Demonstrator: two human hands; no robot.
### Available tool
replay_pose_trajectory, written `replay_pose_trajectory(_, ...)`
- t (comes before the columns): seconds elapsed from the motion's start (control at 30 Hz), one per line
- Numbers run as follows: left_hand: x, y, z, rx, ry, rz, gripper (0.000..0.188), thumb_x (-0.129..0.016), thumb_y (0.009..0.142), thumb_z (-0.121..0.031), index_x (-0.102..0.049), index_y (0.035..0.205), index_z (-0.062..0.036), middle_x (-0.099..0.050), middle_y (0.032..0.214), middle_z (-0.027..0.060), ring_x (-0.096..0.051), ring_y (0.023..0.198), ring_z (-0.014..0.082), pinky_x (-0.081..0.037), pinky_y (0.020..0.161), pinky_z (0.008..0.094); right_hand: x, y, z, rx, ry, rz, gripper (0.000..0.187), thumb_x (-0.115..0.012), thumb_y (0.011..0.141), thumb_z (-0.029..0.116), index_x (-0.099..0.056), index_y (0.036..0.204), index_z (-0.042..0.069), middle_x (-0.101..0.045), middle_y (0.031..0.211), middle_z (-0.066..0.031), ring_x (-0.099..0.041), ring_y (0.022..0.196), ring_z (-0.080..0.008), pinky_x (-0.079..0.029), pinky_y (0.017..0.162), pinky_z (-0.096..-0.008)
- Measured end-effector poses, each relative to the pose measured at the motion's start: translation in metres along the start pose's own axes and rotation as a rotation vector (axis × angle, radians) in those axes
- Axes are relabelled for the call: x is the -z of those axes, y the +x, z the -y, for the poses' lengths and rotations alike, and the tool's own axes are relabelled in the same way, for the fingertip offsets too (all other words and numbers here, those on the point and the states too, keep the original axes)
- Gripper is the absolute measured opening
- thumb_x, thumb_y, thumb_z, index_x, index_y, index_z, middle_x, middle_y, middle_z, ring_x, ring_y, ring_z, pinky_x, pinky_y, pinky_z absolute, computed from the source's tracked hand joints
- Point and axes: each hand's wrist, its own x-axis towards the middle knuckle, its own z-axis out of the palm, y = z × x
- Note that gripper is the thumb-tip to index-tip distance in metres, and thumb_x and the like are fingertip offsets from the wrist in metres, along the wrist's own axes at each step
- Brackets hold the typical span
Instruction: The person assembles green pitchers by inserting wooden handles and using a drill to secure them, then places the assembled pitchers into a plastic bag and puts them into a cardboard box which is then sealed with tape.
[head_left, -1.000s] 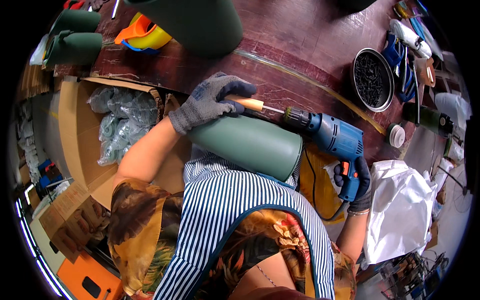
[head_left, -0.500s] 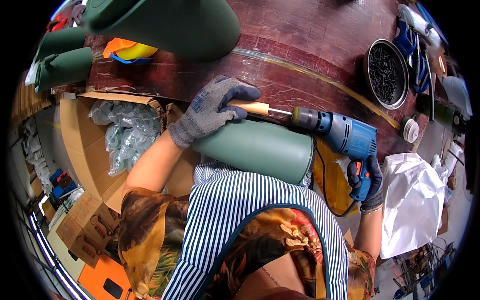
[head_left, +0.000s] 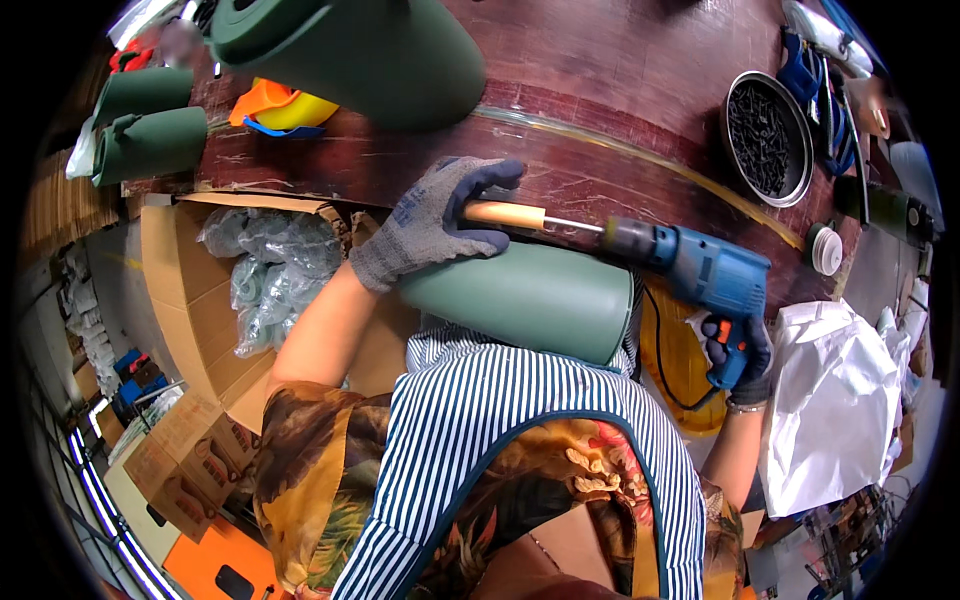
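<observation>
A pale green cylindrical container (head_left: 530, 300) lies sideways across my lap. My gloved left hand (head_left: 430, 220) rests at its left end, thumb and fingers apart. Between them is a light wooden handle-like piece (head_left: 505, 215), joined by a thin metal rod (head_left: 572, 226) to the chuck of a blue power drill (head_left: 715, 272). I cannot make out the rod's tip. My gloved right hand (head_left: 757, 362) is wrapped round the drill's grip, near its orange trigger. The drill points left above the container's right end, and its black cord hangs below.
A tall dark green container (head_left: 400, 70) stands on the red-brown table (head_left: 600, 60), near orange, yellow and blue pieces (head_left: 285, 108). A round tin (head_left: 768, 140) holds dark screws. At left, an open cardboard box (head_left: 185, 290) holds plastic-wrapped items; a white bag (head_left: 832, 400) hangs at right.
The fingers of my left hand have opened away from the wooden piece. My right hand and the drill have shifted slightly right and down in the view, which itself has moved a little.
</observation>
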Motion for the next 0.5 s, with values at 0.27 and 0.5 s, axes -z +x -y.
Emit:
replay_pose_trajectory(0.27,-0.014,-0.006,-0.017,-0.203,0.829,-0.057,0.061,-0.082,0.075,-0.03,-0.06,0.127,-0.0084,-0.062,0.118,0.0139,-0.056,0.114,0.0351,-0.044,0.1,0.0454,-0.004,0.001,-0.027,0.184,0.186,0.082,0.053,-0.05,0.104,0.042,-0.047,0.14,0.003,-0.064,0.121,-0.0267,-0.069,0.077,-0.0252,-0.059,0.061,-0.031)
replay_pose_trajectory(0.5,-0.073,-0.056,-0.03,-0.138,0.95,-0.113,0.042,-0.073,0.085,-0.024,-0.058,0.121,-0.0092,-0.063,0.112,0.0146,-0.059,0.105,0.035,-0.045,0.091,0.0453,-0.095,0.053,-0.01,0.741,-1.094,-0.654,0.062,-0.064,0.091,0.053,-0.057,0.123,0.0,-0.068,0.106,-0.0198,-0.07,0.09,-0.0356,-0.056,0.077,-0.0472)
